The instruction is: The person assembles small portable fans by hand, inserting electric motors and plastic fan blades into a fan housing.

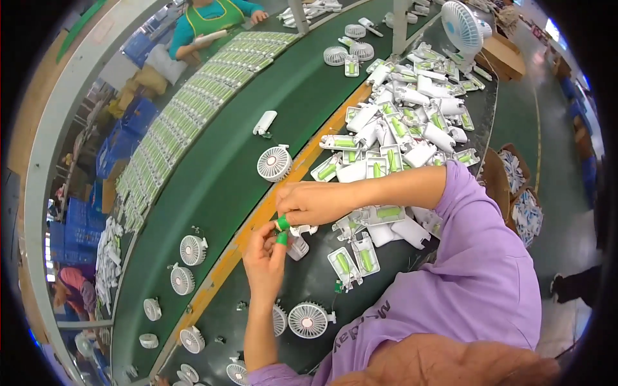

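My left hand [264, 260] and my right hand [315, 202] meet over the bench edge, fingers pinched together. Green wraps cover some of the fingertips. What lies between the fingers is mostly hidden; a white plastic piece [298, 248] shows just under them, and I cannot tell which hand grips it. Just beyond my right hand, a round white fan head [275, 164] rests by the yellow edge strip. Two opened white handle shells [365, 254] with green batteries lie right of my hands. Another white fan head [309, 320] sits beside my left forearm.
A large pile of white handle shells [421, 138] covers the bench at right, by a standing fan [462, 29]. Along the green conveyor [212, 167] lie several fan heads and a white handle [264, 122]. Across it, a co-worker [209, 19] is beside rows of green-and-white parts [193, 103].
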`<state>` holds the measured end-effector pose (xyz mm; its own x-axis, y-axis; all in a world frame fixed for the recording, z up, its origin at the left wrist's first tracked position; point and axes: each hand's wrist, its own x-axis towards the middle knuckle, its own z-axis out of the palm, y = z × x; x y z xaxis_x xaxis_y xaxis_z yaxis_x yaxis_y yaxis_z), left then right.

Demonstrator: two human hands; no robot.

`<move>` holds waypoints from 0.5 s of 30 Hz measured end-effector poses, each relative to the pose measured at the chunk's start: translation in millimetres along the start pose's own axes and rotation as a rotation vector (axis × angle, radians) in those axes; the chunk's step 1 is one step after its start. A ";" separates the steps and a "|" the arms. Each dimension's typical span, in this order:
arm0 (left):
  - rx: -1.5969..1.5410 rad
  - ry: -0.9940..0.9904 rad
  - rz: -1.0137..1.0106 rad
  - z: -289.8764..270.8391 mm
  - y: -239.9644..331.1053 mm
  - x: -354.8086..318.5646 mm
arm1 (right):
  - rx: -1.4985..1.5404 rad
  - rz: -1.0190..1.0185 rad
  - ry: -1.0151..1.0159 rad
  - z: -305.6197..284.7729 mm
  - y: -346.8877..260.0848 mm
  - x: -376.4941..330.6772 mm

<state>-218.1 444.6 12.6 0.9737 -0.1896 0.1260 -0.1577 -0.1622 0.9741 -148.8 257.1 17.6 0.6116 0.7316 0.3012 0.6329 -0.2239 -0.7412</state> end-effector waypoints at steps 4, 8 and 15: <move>0.126 0.042 0.069 -0.8 -6.2 -1.5 | 0.091 0.016 0.028 0.3 -3.1 -0.8; 0.166 0.052 0.072 3.3 -3.5 -0.1 | 0.090 0.102 -0.122 -4.0 4.3 -1.1; 0.249 0.009 0.192 0.0 -7.4 0.7 | 0.440 0.273 -0.213 10.0 20.0 -2.2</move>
<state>-216.2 445.7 5.4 0.9237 -0.2311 0.3056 -0.3727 -0.3565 0.8567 -142.2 257.5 -3.9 0.5875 0.8087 -0.0307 0.1788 -0.1667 -0.9697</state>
